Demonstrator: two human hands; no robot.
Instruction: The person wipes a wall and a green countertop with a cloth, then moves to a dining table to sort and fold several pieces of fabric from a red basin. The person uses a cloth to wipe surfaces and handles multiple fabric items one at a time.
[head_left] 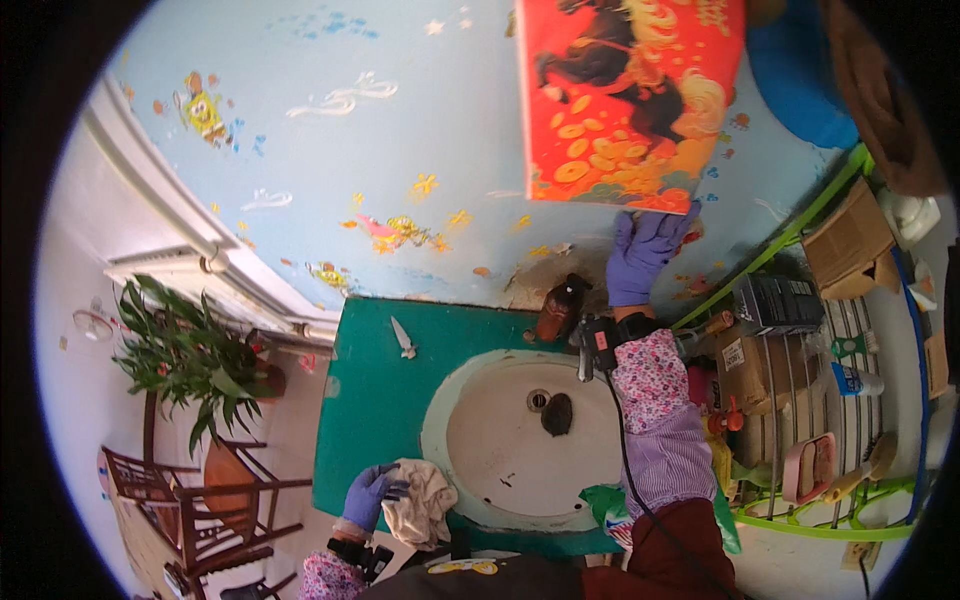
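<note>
My left hand (368,496), in a purple glove, is closed on a crumpled beige cloth (424,505) at the front left edge of the green counter (370,400). Higher up, my right hand (643,258), also gloved in purple, reaches to the wall at the lower edge of a red poster (610,120) with a dark horse on it. Its fingers point up and spread apart; the poster partly hides their tips. Below that hand stand a brown bottle (558,310) and the faucet (590,350). A dark oval object (557,414) lies in the white sink (490,440) beside the drain.
A knife-shaped blade (402,338) lies on the counter's far left. To the right, a green-edged wire rack (800,400) holds boxes, a pink soap dish (808,468) and brushes. A leafy plant (190,350) and wooden chairs (215,500) stand at left. A black cable (630,460) runs along my right arm.
</note>
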